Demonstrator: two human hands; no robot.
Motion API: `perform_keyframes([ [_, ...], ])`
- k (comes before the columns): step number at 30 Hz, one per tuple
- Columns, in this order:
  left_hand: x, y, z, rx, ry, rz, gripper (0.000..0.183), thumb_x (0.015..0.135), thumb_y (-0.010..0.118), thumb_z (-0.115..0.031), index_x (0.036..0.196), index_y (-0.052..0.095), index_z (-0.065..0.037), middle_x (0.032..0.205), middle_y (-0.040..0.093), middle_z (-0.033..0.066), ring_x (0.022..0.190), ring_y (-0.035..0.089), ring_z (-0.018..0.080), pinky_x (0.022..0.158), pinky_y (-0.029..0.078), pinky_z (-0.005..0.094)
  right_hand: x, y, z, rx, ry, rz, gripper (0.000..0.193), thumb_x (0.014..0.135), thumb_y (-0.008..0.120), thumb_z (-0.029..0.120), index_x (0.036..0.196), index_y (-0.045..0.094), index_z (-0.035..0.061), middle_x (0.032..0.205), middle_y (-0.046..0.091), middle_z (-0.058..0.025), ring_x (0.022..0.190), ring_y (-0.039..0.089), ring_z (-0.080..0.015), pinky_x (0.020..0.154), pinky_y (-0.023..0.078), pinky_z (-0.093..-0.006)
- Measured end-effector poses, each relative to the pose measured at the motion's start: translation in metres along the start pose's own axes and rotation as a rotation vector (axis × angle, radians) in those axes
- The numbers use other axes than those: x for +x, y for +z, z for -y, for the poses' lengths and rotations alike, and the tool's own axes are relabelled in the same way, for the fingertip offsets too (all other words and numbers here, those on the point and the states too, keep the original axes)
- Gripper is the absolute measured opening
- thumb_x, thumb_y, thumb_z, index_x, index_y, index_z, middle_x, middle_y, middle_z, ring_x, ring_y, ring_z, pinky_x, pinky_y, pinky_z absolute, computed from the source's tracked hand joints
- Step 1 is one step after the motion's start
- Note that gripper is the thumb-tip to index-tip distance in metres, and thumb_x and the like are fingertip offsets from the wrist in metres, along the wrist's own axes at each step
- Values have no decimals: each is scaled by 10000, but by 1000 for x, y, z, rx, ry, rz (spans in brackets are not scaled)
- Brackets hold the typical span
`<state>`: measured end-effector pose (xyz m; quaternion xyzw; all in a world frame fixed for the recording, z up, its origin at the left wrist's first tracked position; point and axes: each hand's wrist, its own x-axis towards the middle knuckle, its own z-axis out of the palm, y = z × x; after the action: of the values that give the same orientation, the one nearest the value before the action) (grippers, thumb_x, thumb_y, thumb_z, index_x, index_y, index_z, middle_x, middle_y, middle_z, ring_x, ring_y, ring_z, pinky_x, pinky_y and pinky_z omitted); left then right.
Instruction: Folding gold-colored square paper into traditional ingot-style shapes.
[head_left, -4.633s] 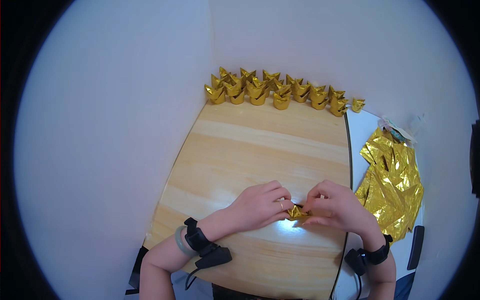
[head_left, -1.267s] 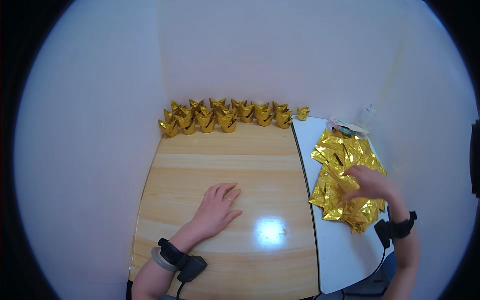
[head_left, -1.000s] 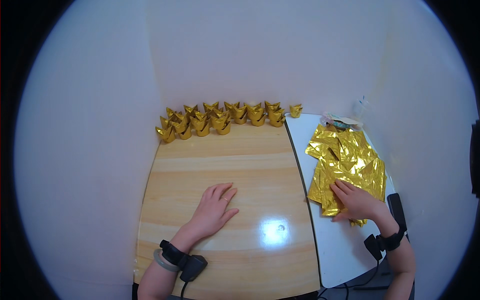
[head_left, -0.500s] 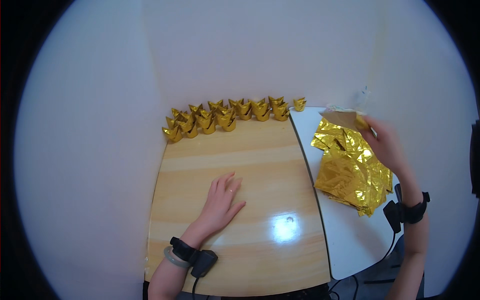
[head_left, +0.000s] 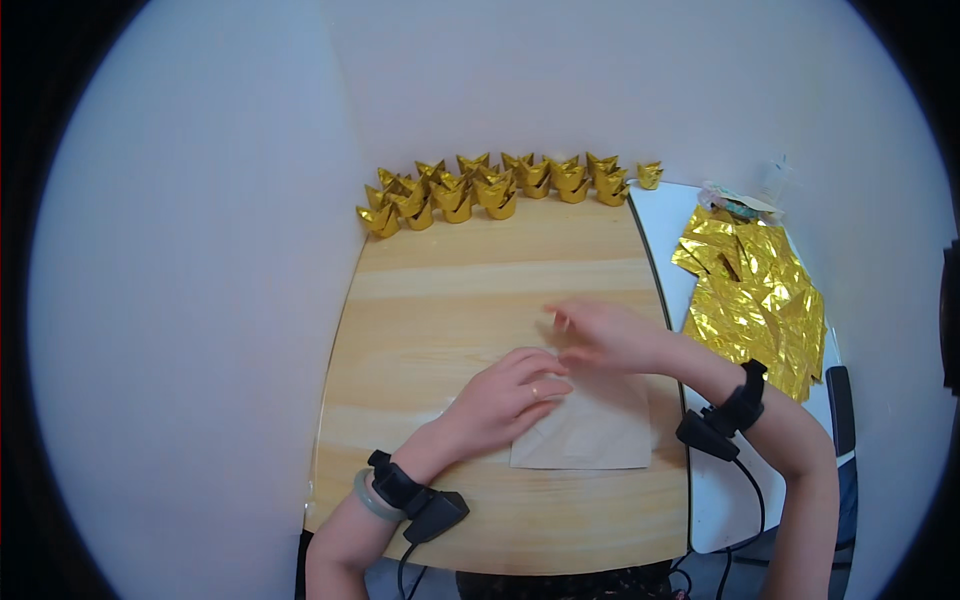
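A square sheet of foil paper (head_left: pixel 590 440) lies on the wooden tabletop, its pale side up. My left hand (head_left: pixel 500 400) rests at the sheet's left side, fingers stretched out over it and not closed on anything. Over the far part of the sheet is my right hand (head_left: pixel 615 337), its fingers bent but apart, with nothing visible between them. The two hands nearly meet and cover the sheet's far edge.
Folded gold paper ingots (head_left: pixel 455 195) stand in rows along the far edge of the wooden tabletop (head_left: pixel 400 330). A single ingot (head_left: pixel 649 176) sits to their right. Gold foil sheets (head_left: pixel 760 300) are piled on the white table (head_left: pixel 715 510) at the right. Cables hang from both wrist straps.
My right hand has come from the foil pile to the wooden tabletop, and a sheet now lies there. My left hand has moved right to meet it. The view has shifted slightly.
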<state>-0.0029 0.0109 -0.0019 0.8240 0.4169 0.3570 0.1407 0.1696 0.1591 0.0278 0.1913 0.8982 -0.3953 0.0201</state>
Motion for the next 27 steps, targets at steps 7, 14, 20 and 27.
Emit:
perform_keyframes([
  [7, -13, 13, 10, 185, -116, 203, 665, 869, 636, -385, 1354, 440, 27, 1422, 410, 203, 1346, 351, 354, 1109, 317, 426, -44, 33, 7, -398, -267, -338, 662, 885, 622, 315, 1379, 369, -46, 1332, 469, -249, 1236, 467, -382, 1035, 391, -439],
  [14, -10, 7, -4, 307, -202, 359, 1038, 780, 622, -621, 1444, 240, 80, 1514, 233, 274, 1434, 208, 366, 1157, 214, 451, -66, 50, 5, -695, -186, -72, 1052, 814, 508, 696, 1455, 209, -82, 1513, 243, -271, 1429, 220, -375, 1161, 208, -434],
  [20, -11, -1, -11, 398, -289, 411, 1134, 728, 611, -696, 1454, 210, 78, 1532, 201, 265, 1445, 182, 356, 1155, 187, 491, -80, 39, -7, -787, -23, -112, 1089, 788, 515, 724, 1467, 195, -66, 1520, 256, -247, 1438, 223, -331, 1163, 160, -497],
  [27, -5, -4, -12, 505, -374, 394, 1094, 752, 639, -647, 1432, 234, 109, 1519, 184, 305, 1444, 156, 387, 1157, 190, 486, -80, 28, -7, -744, -123, -186, 916, 825, 554, 619, 1429, 325, -30, 1499, 325, -202, 1422, 264, -317, 1154, 195, -500],
])
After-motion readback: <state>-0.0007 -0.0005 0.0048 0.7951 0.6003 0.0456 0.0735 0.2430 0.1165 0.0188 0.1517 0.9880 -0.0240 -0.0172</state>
